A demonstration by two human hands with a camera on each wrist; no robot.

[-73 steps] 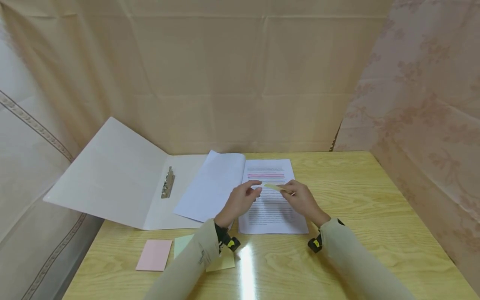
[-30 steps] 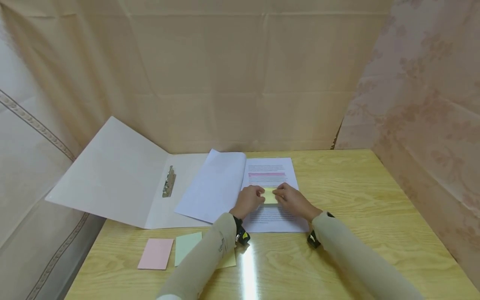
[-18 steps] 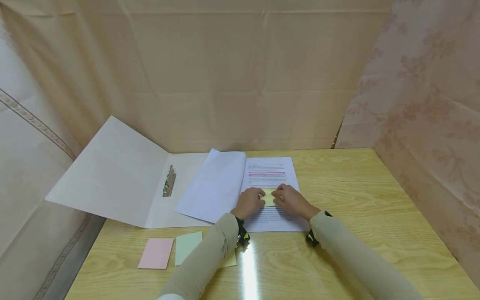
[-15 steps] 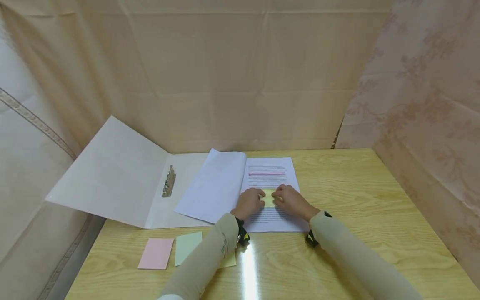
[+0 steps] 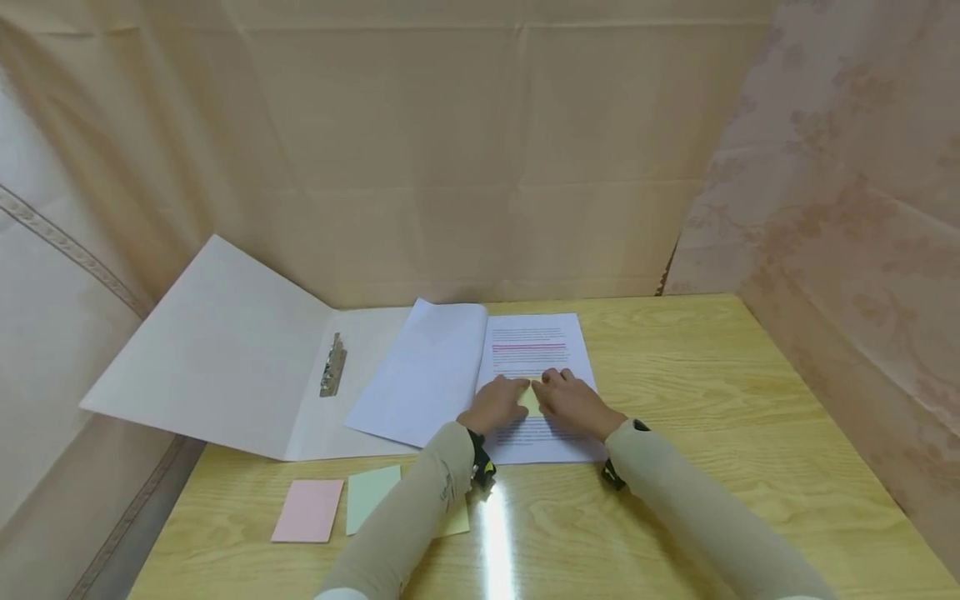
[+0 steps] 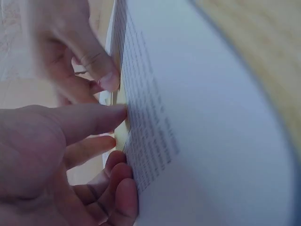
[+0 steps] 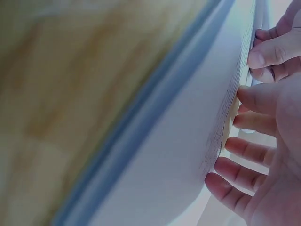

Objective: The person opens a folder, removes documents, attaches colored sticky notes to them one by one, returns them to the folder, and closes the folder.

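Observation:
A pale yellow sticky note (image 5: 530,403) lies on the printed page (image 5: 572,342), partly covered by both hands. My left hand (image 5: 495,405) rests its fingertips on the note's left part. From the other side my right hand (image 5: 577,404) touches the note, its index finger close to the left one near the top edge. In the right wrist view the fingers of the right hand (image 7: 263,136) are extended against the note and page. The left wrist view has the left thumb and index finger spread, fingertips touching the paper. Pink highlighted lines (image 5: 529,346) run across the page above.
A turned-over sheet (image 5: 427,371) lies left of the page. Behind it is an open white folder (image 5: 217,350) with a metal clip (image 5: 333,367). Pink (image 5: 308,510), green (image 5: 372,492) and yellow sticky pads (image 5: 456,522) sit at the front left of the wooden table (image 5: 697,400).
The note, first held edge-up in the right hand, was laid flat on the page between both hands. Now the hands have moved closer together over it, covering more of it.

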